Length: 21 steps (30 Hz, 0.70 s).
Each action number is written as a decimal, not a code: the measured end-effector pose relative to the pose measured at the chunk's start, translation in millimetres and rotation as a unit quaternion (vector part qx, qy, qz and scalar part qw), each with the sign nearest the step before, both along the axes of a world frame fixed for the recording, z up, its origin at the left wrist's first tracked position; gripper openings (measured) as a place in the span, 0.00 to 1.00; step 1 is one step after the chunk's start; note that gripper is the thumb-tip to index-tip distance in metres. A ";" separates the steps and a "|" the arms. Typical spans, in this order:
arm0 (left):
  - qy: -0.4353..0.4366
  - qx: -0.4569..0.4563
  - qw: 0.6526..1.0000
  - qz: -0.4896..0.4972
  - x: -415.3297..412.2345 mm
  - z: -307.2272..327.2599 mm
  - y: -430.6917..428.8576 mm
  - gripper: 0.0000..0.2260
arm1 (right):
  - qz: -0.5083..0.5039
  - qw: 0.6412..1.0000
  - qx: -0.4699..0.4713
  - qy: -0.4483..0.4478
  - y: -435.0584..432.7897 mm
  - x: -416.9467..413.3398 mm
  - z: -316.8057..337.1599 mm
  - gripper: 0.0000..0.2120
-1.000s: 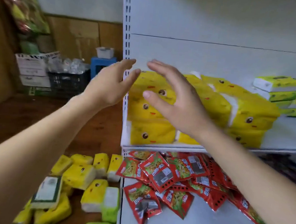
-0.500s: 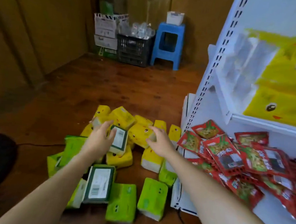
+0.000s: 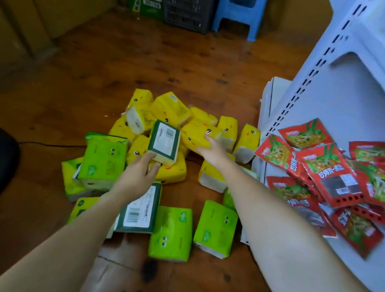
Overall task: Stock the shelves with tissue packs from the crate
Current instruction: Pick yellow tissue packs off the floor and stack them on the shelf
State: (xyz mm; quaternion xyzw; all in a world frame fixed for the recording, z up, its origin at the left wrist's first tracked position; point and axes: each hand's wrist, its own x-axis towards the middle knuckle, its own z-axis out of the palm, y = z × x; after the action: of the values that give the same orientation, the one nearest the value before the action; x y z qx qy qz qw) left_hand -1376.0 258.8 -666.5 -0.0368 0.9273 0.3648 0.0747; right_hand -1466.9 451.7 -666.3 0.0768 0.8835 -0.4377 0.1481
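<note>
While pinched only at its near edge between thumb and fingertips of the left hand [image 3: 139, 174], label-backed tissue pack [image 3: 164, 143]: tilted up on the floor heap, slick film wrap, liable to pivot and slip out. Yellow tissue pack [image 3: 196, 138]: soft pillow block with printed face, just right of the left fingertips, gripped at its near end by the right hand [image 3: 212, 149], fingers curled round it; apt to sag or drag neighbours. Below both sets of fingers, loose green packs [image 3: 171, 233]; right of the right fingers, glossy red sachets [image 3: 326, 169] on the white metal shelf [image 3: 334, 94], easily knocked off.
</note>
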 end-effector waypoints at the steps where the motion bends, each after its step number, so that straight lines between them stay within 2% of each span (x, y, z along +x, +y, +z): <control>1: 0.009 0.009 1.000 0.004 0.4 -3.2 -2.4 0.20 | -0.012 1.000 -0.014 -0.010 -0.8 -5.2 -3.1 0.30; 5: 0.019 0.021 0.999 0.037 -2.1 -7.6 -15.8 0.19 | -0.054 0.995 -0.064 -0.057 0.7 -18.5 -13.7 0.32; 9: 0.022 0.008 0.999 0.028 0.1 -11.2 -16.6 0.18 | -0.082 0.988 -0.102 -0.078 4.9 -31.1 -22.5 0.31; 13: 0.018 -0.011 1.000 -0.007 -4.4 -13.4 -11.3 0.18 | -0.118 0.988 -0.097 -0.023 10.0 -28.1 -30.2 0.30; 17: 0.023 0.000 1.000 -0.007 -10.2 -13.9 -5.1 0.19 | -0.071 0.995 -0.053 0.046 27.7 -21.0 -20.4 0.28; 21: 0.017 0.011 1.000 0.003 -15.0 -14.3 2.3 0.19 | -0.048 0.994 -0.080 0.061 55.9 -12.7 -6.6 0.25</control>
State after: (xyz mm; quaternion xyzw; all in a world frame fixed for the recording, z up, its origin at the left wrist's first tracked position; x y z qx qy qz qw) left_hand -1391.0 261.1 -680.8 -0.0325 0.9245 0.3753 0.0588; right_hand -1479.5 507.6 -672.8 0.0801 0.8486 -0.5170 0.0786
